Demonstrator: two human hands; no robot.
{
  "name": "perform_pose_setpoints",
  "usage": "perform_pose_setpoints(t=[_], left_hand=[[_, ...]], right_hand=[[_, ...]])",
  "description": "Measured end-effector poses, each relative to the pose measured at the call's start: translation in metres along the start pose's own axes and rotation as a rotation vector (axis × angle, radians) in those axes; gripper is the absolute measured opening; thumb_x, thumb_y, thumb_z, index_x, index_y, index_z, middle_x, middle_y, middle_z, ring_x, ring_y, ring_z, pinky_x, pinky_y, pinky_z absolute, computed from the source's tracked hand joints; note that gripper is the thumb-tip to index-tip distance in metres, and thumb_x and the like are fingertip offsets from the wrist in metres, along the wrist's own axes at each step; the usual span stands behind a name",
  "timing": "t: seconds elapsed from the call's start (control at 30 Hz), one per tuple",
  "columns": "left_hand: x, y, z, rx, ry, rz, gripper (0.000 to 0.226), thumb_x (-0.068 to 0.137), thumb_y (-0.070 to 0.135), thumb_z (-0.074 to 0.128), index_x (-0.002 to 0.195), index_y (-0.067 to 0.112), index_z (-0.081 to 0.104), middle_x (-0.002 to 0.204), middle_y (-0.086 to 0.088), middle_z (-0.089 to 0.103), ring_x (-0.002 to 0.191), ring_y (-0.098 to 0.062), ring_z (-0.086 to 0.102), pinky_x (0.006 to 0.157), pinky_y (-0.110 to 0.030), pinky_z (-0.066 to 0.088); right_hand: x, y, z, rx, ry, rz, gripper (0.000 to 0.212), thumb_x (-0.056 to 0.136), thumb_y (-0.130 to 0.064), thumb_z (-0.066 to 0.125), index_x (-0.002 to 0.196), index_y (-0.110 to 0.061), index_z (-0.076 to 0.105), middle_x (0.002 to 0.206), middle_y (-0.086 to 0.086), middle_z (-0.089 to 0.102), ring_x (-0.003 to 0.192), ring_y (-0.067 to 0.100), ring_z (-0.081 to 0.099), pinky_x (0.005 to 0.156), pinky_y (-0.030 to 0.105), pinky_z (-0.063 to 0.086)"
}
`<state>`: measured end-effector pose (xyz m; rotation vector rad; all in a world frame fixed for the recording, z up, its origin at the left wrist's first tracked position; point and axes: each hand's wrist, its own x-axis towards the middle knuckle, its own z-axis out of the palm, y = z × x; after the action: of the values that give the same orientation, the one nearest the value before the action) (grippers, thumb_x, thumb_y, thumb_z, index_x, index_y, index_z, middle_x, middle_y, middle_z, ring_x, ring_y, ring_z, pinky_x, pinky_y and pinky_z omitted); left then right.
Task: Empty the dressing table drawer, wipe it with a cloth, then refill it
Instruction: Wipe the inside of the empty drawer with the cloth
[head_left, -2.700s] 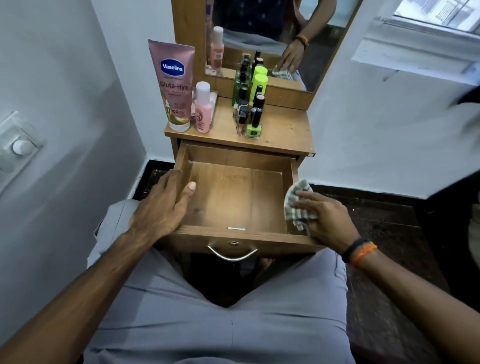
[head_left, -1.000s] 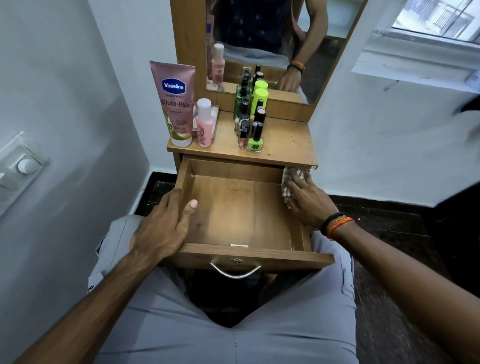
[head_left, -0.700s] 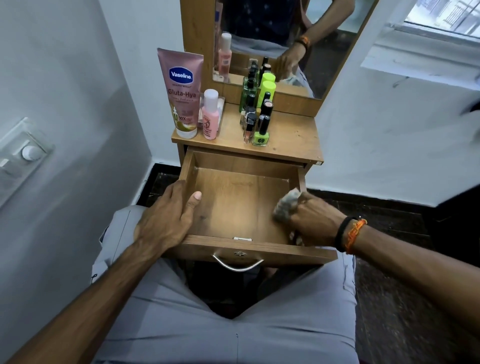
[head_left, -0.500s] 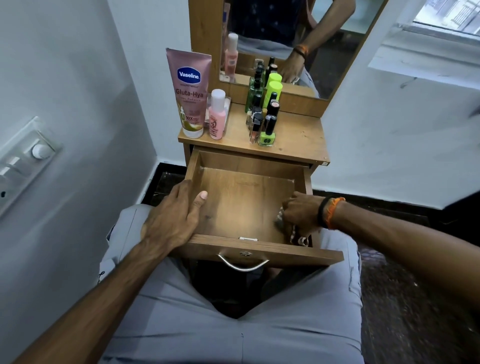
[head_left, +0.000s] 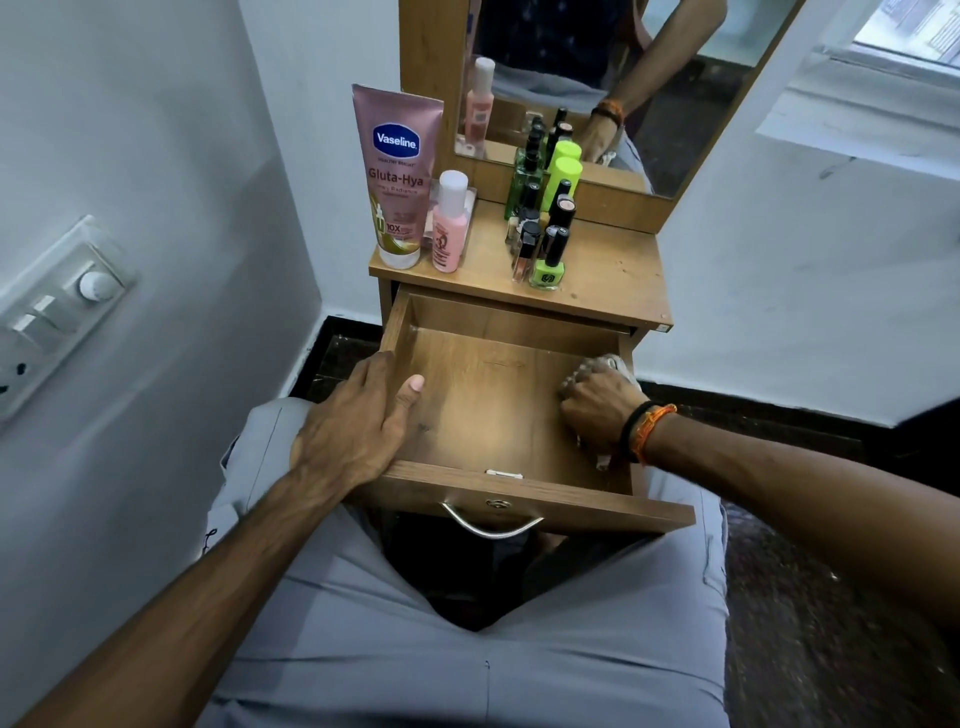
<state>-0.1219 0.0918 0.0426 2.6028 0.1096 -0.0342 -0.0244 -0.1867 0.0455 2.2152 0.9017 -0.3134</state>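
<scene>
The wooden drawer (head_left: 488, 410) stands pulled out over my lap, with nothing lying on its floor. My left hand (head_left: 353, 426) rests flat on its left wall, thumb inside. My right hand (head_left: 597, 405) is inside along the right wall, fisted on the checked cloth (head_left: 613, 362), which shows only as a small bit past my knuckles. On the table top (head_left: 613, 270) stand a pink Vaseline tube (head_left: 397, 171), a small pink bottle (head_left: 449, 223), and several nail polish and green bottles (head_left: 545, 218).
A mirror (head_left: 597, 78) rises behind the table top. A wall with a switch panel (head_left: 52, 306) is close on the left, and a white wall on the right. Dark floor (head_left: 810, 623) lies to the right of my grey-trousered legs.
My right hand with the cloth has slid along the drawer's right side: back corner, then front, now the middle again. The left hand has stayed on the left wall.
</scene>
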Motion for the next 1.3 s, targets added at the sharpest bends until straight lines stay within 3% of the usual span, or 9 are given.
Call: perform_pose_setpoints(t=[0.1, 0.27, 0.43, 0.53, 0.67, 0.8, 0.9, 1.13, 1.3], left_hand=[[0.001, -0.001, 0.0, 0.005, 0.002, -0.001, 0.073, 0.1, 0.063, 0.015, 0.153, 0.015, 0.029, 0.156, -0.009, 0.039, 0.132, -0.031, 0.051, 0.096, -0.053, 0.048], [0.001, -0.003, 0.0, 0.001, 0.001, 0.003, 0.072, 0.1, 0.063, 0.016, 0.153, 0.016, 0.029, 0.155, -0.009, 0.04, 0.13, -0.032, 0.053, 0.096, -0.053, 0.048], [0.002, -0.001, 0.001, 0.008, -0.001, 0.004, 0.07, 0.101, 0.061, 0.018, 0.153, 0.015, 0.03, 0.154, -0.009, 0.042, 0.129, -0.031, 0.054, 0.096, -0.051, 0.049], [0.002, -0.001, 0.002, 0.018, 0.0, -0.001, 0.07, 0.101, 0.061, 0.017, 0.152, 0.015, 0.031, 0.153, -0.009, 0.043, 0.129, -0.031, 0.054, 0.095, -0.05, 0.049], [0.003, -0.002, 0.002, 0.011, 0.003, -0.004, 0.07, 0.101, 0.061, 0.018, 0.153, 0.016, 0.03, 0.155, -0.008, 0.041, 0.13, -0.031, 0.053, 0.096, -0.051, 0.048], [0.003, -0.001, 0.002, 0.007, 0.003, -0.003, 0.068, 0.102, 0.059, 0.019, 0.153, 0.015, 0.03, 0.155, -0.008, 0.04, 0.131, -0.031, 0.052, 0.098, -0.051, 0.047], [0.003, -0.002, 0.002, -0.005, 0.007, 0.002, 0.066, 0.102, 0.058, 0.021, 0.152, 0.015, 0.032, 0.154, -0.008, 0.042, 0.129, -0.031, 0.053, 0.097, -0.05, 0.048], [0.002, -0.005, 0.002, -0.009, 0.034, 0.031, 0.077, 0.098, 0.069, 0.011, 0.148, 0.016, 0.037, 0.148, -0.007, 0.049, 0.124, -0.028, 0.057, 0.093, -0.051, 0.053], [0.0, -0.001, 0.002, -0.052, 0.056, 0.031, 0.065, 0.104, 0.057, 0.018, 0.148, 0.015, 0.039, 0.146, -0.008, 0.05, 0.124, -0.028, 0.056, 0.094, -0.045, 0.048]], right_hand=[[-0.011, -0.018, -0.006, 0.162, -0.104, -0.01, 0.021, 0.093, -0.035, 0.064, 0.096, -0.014, 0.069, 0.084, 0.003, 0.065, 0.085, 0.024, 0.064, 0.09, 0.045, 0.051], [-0.018, -0.017, -0.014, 0.436, -0.223, -0.039, 0.025, 0.092, -0.024, 0.065, 0.115, -0.016, 0.07, 0.113, 0.005, 0.068, 0.105, 0.023, 0.063, 0.092, 0.036, 0.055], [-0.025, -0.009, -0.004, -0.008, -0.03, 0.086, 0.036, 0.094, -0.034, 0.06, 0.126, -0.018, 0.062, 0.134, 0.009, 0.051, 0.127, 0.035, 0.04, 0.103, 0.053, 0.037], [-0.018, -0.001, 0.007, 0.036, -0.075, 0.183, 0.056, 0.093, -0.038, 0.062, 0.142, -0.013, 0.049, 0.145, 0.015, 0.045, 0.138, 0.045, 0.033, 0.113, 0.06, 0.027], [-0.005, 0.009, 0.01, 0.032, -0.031, 0.199, 0.053, 0.099, -0.031, 0.054, 0.146, -0.008, 0.044, 0.151, 0.021, 0.041, 0.143, 0.046, 0.031, 0.121, 0.057, 0.02], [-0.015, -0.005, -0.004, 0.026, -0.089, 0.122, 0.038, 0.096, -0.034, 0.06, 0.127, -0.012, 0.062, 0.129, 0.015, 0.059, 0.123, 0.036, 0.053, 0.106, 0.048, 0.041], [-0.029, -0.023, -0.016, 0.268, -0.143, 0.016, 0.023, 0.096, -0.032, 0.062, 0.105, -0.012, 0.068, 0.095, 0.006, 0.065, 0.088, 0.023, 0.062, 0.078, 0.033, 0.054], [-0.01, -0.016, -0.027, 0.713, -0.33, 0.082, 0.036, 0.091, -0.025, 0.068, 0.125, -0.013, 0.064, 0.119, 0.006, 0.065, 0.104, 0.024, 0.062, 0.08, 0.028, 0.052], [0.018, -0.018, -0.036, 1.2, -0.395, 0.017, 0.031, 0.096, -0.028, 0.064, 0.117, -0.006, 0.066, 0.104, 0.008, 0.067, 0.076, 0.013, 0.056, 0.063, 0.021, 0.046]])
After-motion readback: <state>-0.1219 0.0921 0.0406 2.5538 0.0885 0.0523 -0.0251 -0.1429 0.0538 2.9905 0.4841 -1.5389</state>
